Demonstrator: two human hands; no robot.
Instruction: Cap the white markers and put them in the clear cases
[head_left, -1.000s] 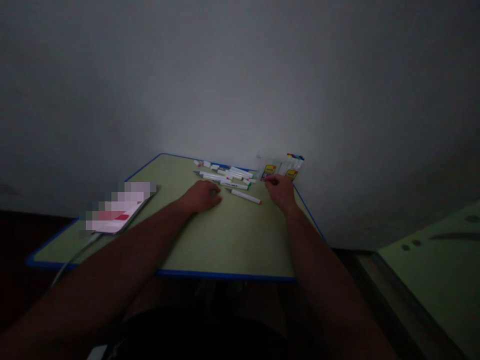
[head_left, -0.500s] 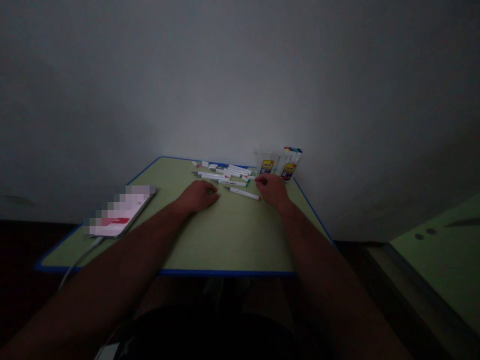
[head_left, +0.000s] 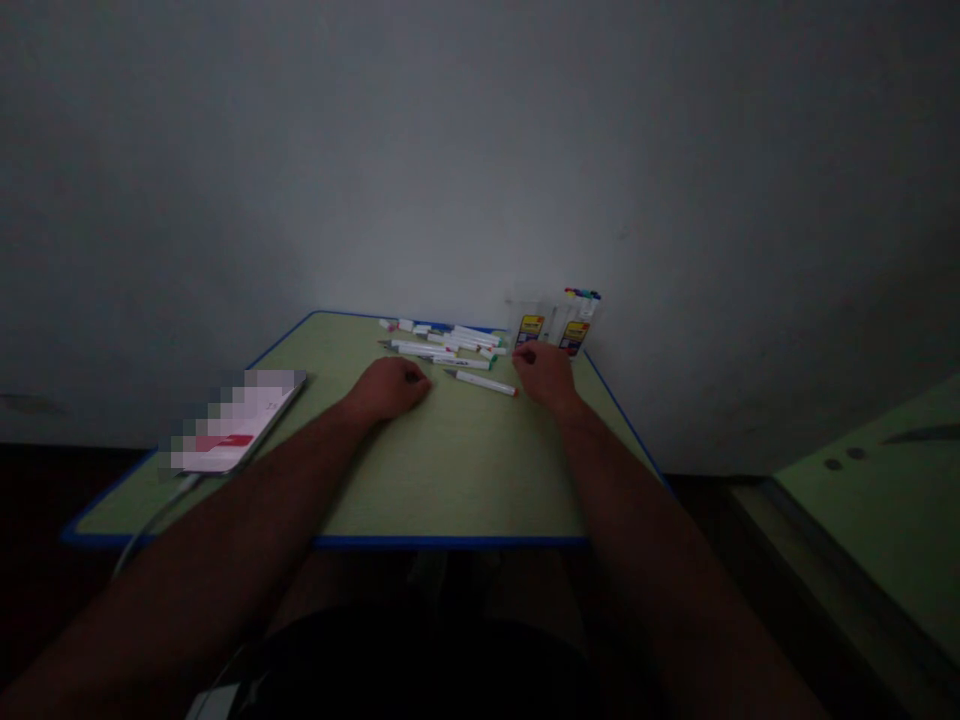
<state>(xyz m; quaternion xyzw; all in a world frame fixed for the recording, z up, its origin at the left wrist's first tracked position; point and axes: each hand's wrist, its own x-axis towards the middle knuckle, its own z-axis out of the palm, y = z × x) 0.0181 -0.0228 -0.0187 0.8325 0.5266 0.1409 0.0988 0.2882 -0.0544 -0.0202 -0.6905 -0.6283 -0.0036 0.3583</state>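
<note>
My left hand point(head_left: 390, 386) rests on the green table point(head_left: 450, 460) as a loose fist with curled fingers, just left of a white marker with a red cap point(head_left: 481, 382). My right hand point(head_left: 544, 372) lies at that marker's capped end, fingers curled in; whether they grip anything is hidden in the dim light. Beyond both hands lies a pile of several white markers and loose caps point(head_left: 446, 345). Two clear marker cases point(head_left: 555, 328) stand at the back right corner, the right one with coloured caps sticking out.
A phone point(head_left: 236, 420) with a cable lies on the table's left side. The table has a blue rim and stands against a grey wall. A second green surface point(head_left: 885, 500) is at the far right, across a dark floor gap.
My right hand has drawn back from the marker cases toward the red-capped marker's end. The left hand has stayed put. The view has shifted slightly.
</note>
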